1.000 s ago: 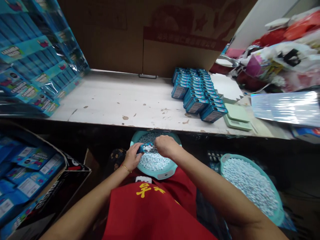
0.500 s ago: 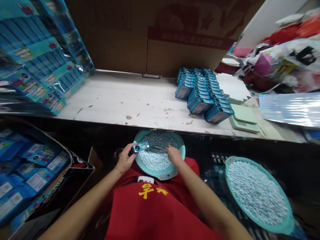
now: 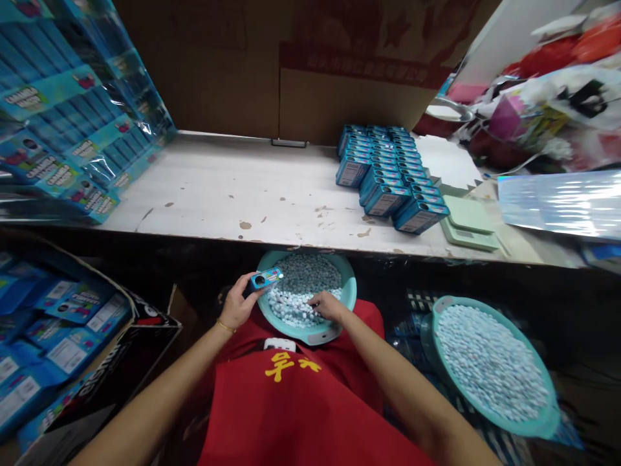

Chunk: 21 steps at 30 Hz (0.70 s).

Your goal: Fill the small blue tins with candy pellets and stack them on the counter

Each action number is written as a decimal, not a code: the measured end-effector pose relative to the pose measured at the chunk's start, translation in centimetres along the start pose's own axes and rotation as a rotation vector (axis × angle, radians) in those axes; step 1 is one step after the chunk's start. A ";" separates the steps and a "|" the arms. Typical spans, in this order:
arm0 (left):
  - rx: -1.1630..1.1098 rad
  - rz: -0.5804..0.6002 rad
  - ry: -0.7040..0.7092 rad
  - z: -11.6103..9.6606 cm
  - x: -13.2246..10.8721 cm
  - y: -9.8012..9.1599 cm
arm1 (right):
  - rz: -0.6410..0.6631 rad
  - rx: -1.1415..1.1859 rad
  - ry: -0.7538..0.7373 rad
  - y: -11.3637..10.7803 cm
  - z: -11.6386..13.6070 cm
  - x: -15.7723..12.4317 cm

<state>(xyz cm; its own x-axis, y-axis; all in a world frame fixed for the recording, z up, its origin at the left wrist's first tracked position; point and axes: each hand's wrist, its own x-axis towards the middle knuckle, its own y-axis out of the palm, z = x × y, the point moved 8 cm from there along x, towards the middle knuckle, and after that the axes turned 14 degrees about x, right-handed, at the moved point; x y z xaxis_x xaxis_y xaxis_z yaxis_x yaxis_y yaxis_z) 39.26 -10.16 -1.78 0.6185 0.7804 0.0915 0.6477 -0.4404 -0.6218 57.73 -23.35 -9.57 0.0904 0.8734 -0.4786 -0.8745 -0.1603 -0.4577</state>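
Observation:
My left hand (image 3: 237,301) is closed around a small blue candy box (image 3: 266,278), tilted over the left rim of a turquoise basin (image 3: 350,285). A white piece shows at the box's right end. The basin rests on my lap and holds many small pale-blue and white candies (image 3: 295,314). My right hand (image 3: 328,305) is down at the candies inside the basin, fingers closed on a small scoop whose end is mostly hidden among them.
Rows of blue boxes (image 3: 383,200) stand on the white table (image 3: 208,194), beside a pale green scale (image 3: 468,223). A second candy basin (image 3: 548,424) is at lower right. A carton (image 3: 130,336) of blue boxes sits at left, near wrapped display packs (image 3: 82,123).
My right hand has moved down and slightly left, dipping the scoop into the candies. My left hand and the box have shifted slightly up and left in view.

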 end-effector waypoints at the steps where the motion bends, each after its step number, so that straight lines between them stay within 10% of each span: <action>1: 0.001 0.000 -0.004 0.0 0.0 0.0 | 0.003 0.043 -0.010 -0.5 0.2 -0.4; 11: 0.107 -0.018 0.108 -2.6 0.4 0.9 | 0.008 0.211 -0.063 -7.2 8.9 -4.9; 21: 0.212 0.026 0.217 -3.8 0.1 2.1 | -0.007 -0.513 -0.080 -7.6 16.1 -3.7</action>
<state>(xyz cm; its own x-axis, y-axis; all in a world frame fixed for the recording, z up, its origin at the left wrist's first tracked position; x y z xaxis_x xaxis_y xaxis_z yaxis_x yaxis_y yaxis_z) 42.34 -12.69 -0.08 0.7288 0.6472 0.2237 0.5377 -0.3386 -0.7721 56.32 -17.98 7.77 0.0411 0.9045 -0.4245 -0.5260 -0.3417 -0.7788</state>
